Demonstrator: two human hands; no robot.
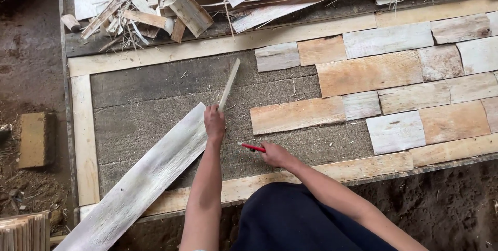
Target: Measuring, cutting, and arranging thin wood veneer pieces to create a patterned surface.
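My left hand grips a thin pale wooden stick that points up and to the right over the grey board. The hand rests at the upper end of a long whitish plank lying diagonally toward the lower left. My right hand holds a red pencil with its tip pointing left, just above the board's near edge strip. Flat veneer pieces in pale and tan tones are laid side by side across the right part of the board.
A light wooden frame strip borders the grey board. A heap of wood scraps and slats lies along the far edge. A brick-like block sits on the dirt at left. Bare earth lies around the bench.
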